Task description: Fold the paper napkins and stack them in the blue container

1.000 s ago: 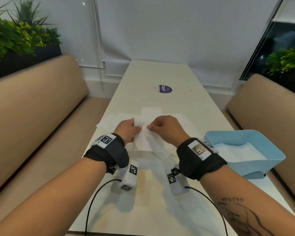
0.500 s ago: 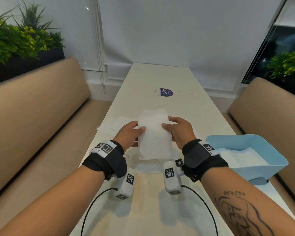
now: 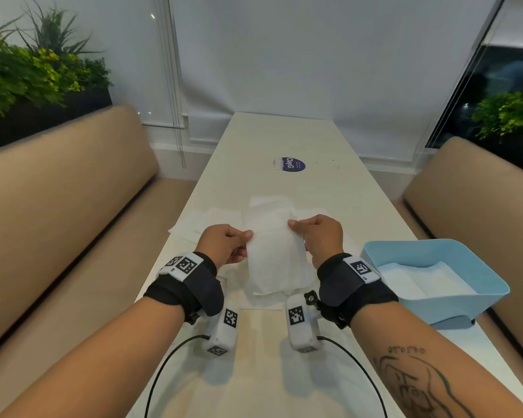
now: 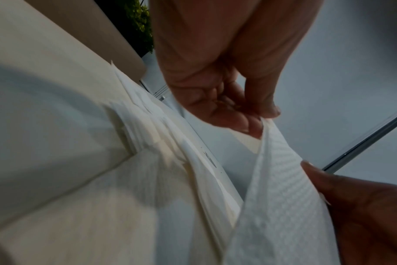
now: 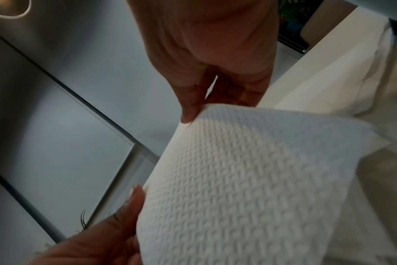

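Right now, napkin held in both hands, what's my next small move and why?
Probably swing the napkin right and lay it in the blue container: it looks folded, left hand and right hand pinch its edges, and folded napkins lie there.

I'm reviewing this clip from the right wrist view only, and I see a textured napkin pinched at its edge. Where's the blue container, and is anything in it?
Observer: The blue container sits at the table's right edge, right of the right hand, with folded napkins inside.
Operator: How does the left hand grip?
Observer: The left hand pinches a corner of the held napkin between thumb and fingertips.
Operator: More unfolded ones?
Observer: Yes, flat napkins lie spread on the table beyond the hands.
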Tool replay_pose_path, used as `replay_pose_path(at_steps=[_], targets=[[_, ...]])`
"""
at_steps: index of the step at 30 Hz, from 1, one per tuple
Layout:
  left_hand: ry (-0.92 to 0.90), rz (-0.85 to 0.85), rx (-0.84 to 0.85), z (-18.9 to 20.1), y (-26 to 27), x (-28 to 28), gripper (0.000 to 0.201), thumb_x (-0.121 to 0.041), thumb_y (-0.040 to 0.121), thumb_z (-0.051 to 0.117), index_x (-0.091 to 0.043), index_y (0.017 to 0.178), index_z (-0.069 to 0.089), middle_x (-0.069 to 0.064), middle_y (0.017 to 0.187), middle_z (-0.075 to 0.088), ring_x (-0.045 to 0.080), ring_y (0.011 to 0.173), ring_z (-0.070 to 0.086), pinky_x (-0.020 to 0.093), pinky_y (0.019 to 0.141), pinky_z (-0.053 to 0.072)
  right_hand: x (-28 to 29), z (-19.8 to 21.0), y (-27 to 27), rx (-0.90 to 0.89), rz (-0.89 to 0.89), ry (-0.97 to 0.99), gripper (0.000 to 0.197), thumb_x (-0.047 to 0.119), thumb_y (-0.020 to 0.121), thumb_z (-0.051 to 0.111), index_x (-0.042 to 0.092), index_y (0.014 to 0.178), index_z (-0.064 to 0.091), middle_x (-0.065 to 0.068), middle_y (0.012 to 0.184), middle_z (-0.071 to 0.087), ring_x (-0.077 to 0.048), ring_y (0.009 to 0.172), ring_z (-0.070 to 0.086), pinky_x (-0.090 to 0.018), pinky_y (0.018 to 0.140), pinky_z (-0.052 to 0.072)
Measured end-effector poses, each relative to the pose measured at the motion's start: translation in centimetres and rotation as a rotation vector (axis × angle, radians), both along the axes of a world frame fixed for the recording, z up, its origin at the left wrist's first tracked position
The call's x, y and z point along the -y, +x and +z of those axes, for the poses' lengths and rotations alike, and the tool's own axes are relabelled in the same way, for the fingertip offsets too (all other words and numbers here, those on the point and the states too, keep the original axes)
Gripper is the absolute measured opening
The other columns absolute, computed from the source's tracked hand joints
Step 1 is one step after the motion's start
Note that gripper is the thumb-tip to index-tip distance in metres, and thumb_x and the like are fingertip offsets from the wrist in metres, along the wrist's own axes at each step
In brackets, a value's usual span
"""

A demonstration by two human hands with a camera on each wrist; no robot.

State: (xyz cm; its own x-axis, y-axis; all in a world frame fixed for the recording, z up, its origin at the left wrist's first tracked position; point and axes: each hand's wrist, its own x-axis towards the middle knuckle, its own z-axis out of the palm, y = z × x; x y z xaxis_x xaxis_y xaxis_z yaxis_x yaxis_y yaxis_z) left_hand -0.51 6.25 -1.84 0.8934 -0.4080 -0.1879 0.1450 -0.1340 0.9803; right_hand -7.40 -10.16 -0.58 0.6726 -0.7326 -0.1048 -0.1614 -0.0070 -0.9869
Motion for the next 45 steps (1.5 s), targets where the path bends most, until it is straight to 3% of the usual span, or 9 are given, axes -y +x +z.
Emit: replay_pose_path(at_steps=[7, 11, 16, 21, 25, 29, 36, 41, 45], targets=[[0.058, -0.018, -0.069, -0.5, 0.2, -0.1, 0.022, -0.018, 0.088, 0.064, -0.009, 0.069, 0.055, 0.005, 0.058, 0.059, 0.003, 0.038, 0.053, 0.015, 0.045, 0.049, 0.2, -0.6, -0.1, -0.083, 0.025, 0.011, 0.031, 0.013, 0.075, 0.078, 0.012, 0.059, 0.052, -0.017, 0.094, 0.069, -0.035, 0.093, 0.066, -0.049, 0.086, 0.054], [0.062, -0.016, -0.117, -0.8, 0.3, -0.2, 0.019, -0.013, 0.088, 0.064, -0.009, 0.071, 0.057, 0.003, 0.055, 0.06, 0.004, 0.039, 0.053, 0.014, 0.044, 0.048, 0.2, -0.9, -0.2, -0.133, 0.034, -0.008, 0.021, 0.013, 0.075, 0.078, 0.007, 0.07, 0.058, -0.018, 0.096, 0.068, -0.035, 0.092, 0.066, -0.047, 0.081, 0.056], [0.132, -0.043, -0.156, -1.0, 0.5, -0.5, 0.019, 0.003, 0.085, 0.063, -0.011, 0.077, 0.053, 0.007, 0.068, 0.059, 0.004, 0.041, 0.057, 0.015, 0.044, 0.049, 0.9, -1.2, -0.1, -0.253, 0.07, -0.097, 0.025, 0.011, 0.079, 0.075, 0.014, 0.063, 0.054, -0.006, 0.076, 0.06, -0.022, 0.069, 0.056, -0.033, 0.077, 0.05], [0.235, -0.051, -0.131, -1.4, 0.2, -0.3, 0.026, 0.006, 0.083, 0.06, -0.014, 0.077, 0.044, 0.008, 0.069, 0.054, 0.016, 0.058, 0.05, 0.024, 0.054, 0.045, 0.7, -1.6, 0.1, -0.375, 0.119, -0.197, 0.015, 0.013, 0.082, 0.07, 0.005, 0.074, 0.06, -0.014, 0.086, 0.062, -0.032, 0.086, 0.062, -0.044, 0.086, 0.054], [0.312, -0.071, -0.068, -1.7, 0.2, 0.1, 0.025, 0.003, 0.085, 0.06, -0.015, 0.076, 0.045, 0.007, 0.071, 0.055, 0.015, 0.057, 0.051, 0.021, 0.049, 0.044, 0.6, -1.3, 0.0, -0.497, 0.17, -0.353, 0.02, 0.019, 0.081, 0.071, 0.005, 0.077, 0.058, -0.013, 0.089, 0.061, -0.03, 0.089, 0.06, -0.038, 0.089, 0.052], [0.351, -0.12, -0.013, -1.7, -0.2, 0.4, 0.021, -0.001, 0.086, 0.06, -0.016, 0.077, 0.049, 0.006, 0.071, 0.056, 0.013, 0.056, 0.052, 0.017, 0.045, 0.043, 0.2, -1.6, -0.5, -0.394, 0.2, -0.336, 0.034, 0.01, 0.079, 0.072, 0.012, 0.057, 0.045, -0.01, 0.082, 0.059, -0.023, 0.078, 0.054, -0.034, 0.078, 0.048], [0.374, -0.181, -0.007, -1.9, -0.4, 0.9, 0.012, -0.005, 0.086, 0.062, -0.012, 0.09, 0.054, 0.006, 0.076, 0.059, 0.014, 0.066, 0.056, 0.022, 0.059, 0.048, -0.3, -1.4, -0.7, -0.255, 0.294, -0.162, 0.024, 0.005, 0.084, 0.064, 0.012, 0.067, 0.048, 0.0, 0.073, 0.057, -0.014, 0.064, 0.052, -0.026, 0.057, 0.047], [0.378, -0.197, -0.017, -2.0, -0.4, 0.8, 0.016, -0.006, 0.085, 0.064, -0.01, 0.097, 0.055, 0.006, 0.08, 0.06, 0.016, 0.071, 0.058, 0.023, 0.062, 0.049, -0.5, -1.9, -0.7, -0.349, 0.379, -0.114, 0.017, 0.016, 0.084, 0.068, 0.013, 0.08, 0.052, -0.005, 0.082, 0.058, -0.02, 0.073, 0.057, -0.03, 0.066, 0.049], [0.357, -0.168, -0.005, -2.0, -0.3, 0.7, 0.024, -0.009, 0.085, 0.065, -0.009, 0.106, 0.053, 0.005, 0.083, 0.059, 0.016, 0.071, 0.056, 0.024, 0.062, 0.047, -0.7, -1.7, -0.8, -0.407, 0.427, -0.179, 0.014, 0.011, 0.087, 0.061, 0.003, 0.098, 0.063, -0.01, 0.092, 0.062, -0.025, 0.084, 0.061, -0.042, 0.082, 0.054]])
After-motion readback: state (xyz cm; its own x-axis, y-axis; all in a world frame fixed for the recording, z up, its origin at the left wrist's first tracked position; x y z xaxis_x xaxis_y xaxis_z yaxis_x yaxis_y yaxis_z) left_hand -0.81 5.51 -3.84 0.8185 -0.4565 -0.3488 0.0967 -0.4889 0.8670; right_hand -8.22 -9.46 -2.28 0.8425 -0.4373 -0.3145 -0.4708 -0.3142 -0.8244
